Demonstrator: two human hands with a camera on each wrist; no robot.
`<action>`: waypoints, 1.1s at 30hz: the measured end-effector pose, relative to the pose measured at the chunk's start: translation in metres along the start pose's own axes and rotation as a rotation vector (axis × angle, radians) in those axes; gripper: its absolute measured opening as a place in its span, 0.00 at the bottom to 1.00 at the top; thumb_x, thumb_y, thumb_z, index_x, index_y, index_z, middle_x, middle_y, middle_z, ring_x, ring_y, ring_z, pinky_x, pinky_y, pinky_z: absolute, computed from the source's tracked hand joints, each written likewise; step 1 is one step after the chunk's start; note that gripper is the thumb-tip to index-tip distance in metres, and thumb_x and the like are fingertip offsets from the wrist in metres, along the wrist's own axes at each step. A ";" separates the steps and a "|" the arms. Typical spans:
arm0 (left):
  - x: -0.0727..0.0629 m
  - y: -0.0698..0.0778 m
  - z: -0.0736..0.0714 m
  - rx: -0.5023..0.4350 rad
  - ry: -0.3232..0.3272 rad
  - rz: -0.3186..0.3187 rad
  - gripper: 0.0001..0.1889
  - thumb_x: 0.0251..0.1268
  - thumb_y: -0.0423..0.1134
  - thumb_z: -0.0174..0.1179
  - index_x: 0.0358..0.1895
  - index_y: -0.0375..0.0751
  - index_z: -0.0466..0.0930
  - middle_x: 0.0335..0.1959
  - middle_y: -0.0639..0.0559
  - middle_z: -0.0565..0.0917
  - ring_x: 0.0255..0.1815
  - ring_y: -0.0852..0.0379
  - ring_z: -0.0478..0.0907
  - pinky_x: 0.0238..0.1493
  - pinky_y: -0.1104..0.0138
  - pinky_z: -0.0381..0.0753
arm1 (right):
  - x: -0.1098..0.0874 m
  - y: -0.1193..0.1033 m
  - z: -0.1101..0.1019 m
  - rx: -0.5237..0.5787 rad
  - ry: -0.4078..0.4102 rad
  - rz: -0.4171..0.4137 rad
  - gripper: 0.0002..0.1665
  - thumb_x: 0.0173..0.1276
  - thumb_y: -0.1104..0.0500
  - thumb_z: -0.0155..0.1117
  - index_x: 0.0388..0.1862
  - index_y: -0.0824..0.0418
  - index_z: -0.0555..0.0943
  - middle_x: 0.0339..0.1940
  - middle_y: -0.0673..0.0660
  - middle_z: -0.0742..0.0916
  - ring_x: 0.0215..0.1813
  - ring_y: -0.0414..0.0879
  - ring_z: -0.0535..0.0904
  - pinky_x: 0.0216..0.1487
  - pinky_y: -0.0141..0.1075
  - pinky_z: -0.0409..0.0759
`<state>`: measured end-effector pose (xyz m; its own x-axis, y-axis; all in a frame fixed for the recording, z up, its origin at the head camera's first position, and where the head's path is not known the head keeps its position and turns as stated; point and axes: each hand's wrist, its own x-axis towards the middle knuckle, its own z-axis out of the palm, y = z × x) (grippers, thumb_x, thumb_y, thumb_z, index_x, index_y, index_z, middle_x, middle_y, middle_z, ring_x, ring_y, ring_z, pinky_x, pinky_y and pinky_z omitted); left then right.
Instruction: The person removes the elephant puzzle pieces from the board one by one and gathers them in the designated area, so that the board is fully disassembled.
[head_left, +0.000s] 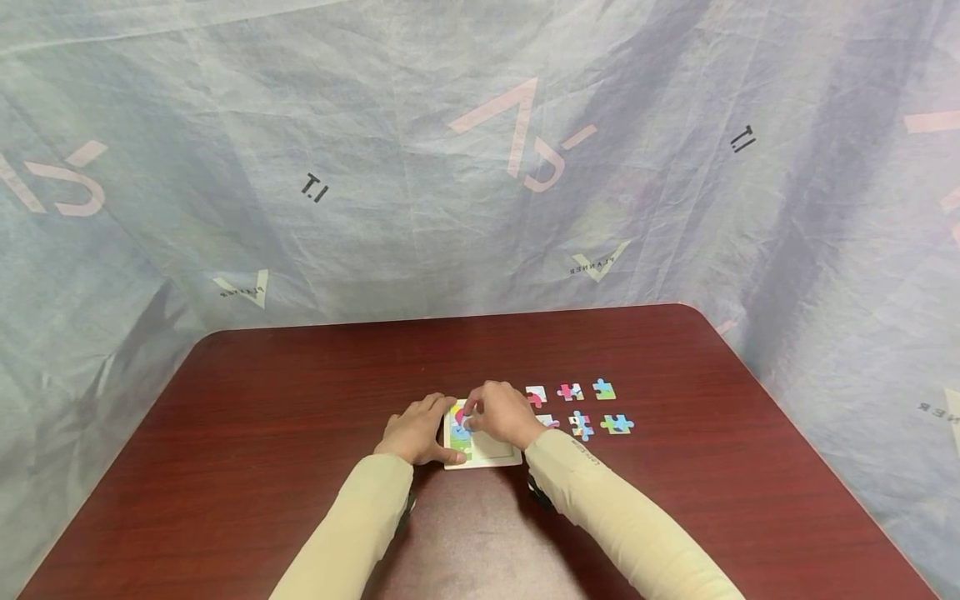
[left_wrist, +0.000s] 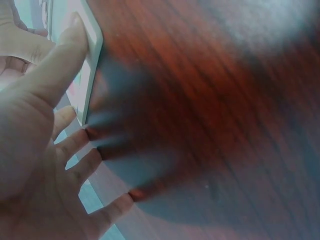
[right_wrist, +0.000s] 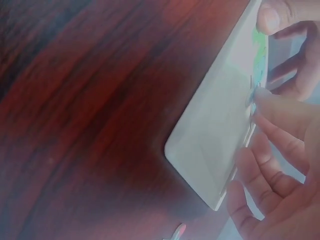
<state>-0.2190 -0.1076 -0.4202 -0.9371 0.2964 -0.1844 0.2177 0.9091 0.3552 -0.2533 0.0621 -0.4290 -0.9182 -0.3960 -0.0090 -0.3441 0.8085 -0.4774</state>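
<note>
A pale puzzle board lies on the table, its left column filled with colourful puzzle pieces, its right part bare. My left hand rests at the board's left edge. In the left wrist view its thumb presses on the board's rim, while the other fingers spread out beside it on the table. My right hand is over the board, thumb and index finger pinching a small bluish puzzle piece against the filled column. Most of that piece is hidden by the fingers.
Several loose puzzle pieces lie in two rows right of the board, the nearest partly behind my right hand. The dark red wooden table has rounded far corners. A grey printed cloth hangs behind it and at both sides.
</note>
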 end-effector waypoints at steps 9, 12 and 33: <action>-0.002 0.001 -0.001 0.002 0.018 0.010 0.45 0.53 0.53 0.78 0.73 0.43 0.67 0.73 0.43 0.68 0.72 0.40 0.67 0.62 0.38 0.70 | 0.000 0.000 0.000 0.015 0.005 -0.027 0.05 0.61 0.62 0.77 0.34 0.55 0.88 0.29 0.48 0.82 0.31 0.41 0.75 0.32 0.36 0.74; -0.003 0.002 -0.001 0.002 0.019 0.009 0.45 0.53 0.53 0.78 0.73 0.43 0.67 0.73 0.43 0.68 0.72 0.41 0.67 0.62 0.38 0.71 | 0.000 0.001 0.000 -0.011 0.014 -0.029 0.06 0.61 0.60 0.78 0.36 0.55 0.88 0.30 0.50 0.81 0.32 0.42 0.75 0.33 0.37 0.74; -0.005 0.005 -0.003 -0.001 0.008 -0.003 0.46 0.54 0.53 0.78 0.74 0.42 0.66 0.73 0.43 0.68 0.72 0.41 0.66 0.63 0.39 0.70 | 0.003 0.002 -0.002 0.001 -0.022 -0.001 0.04 0.64 0.61 0.76 0.36 0.55 0.87 0.28 0.49 0.79 0.30 0.43 0.74 0.31 0.35 0.72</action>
<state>-0.2142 -0.1057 -0.4145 -0.9399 0.2913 -0.1779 0.2147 0.9097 0.3555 -0.2573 0.0631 -0.4282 -0.9134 -0.4061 -0.0275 -0.3447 0.8076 -0.4785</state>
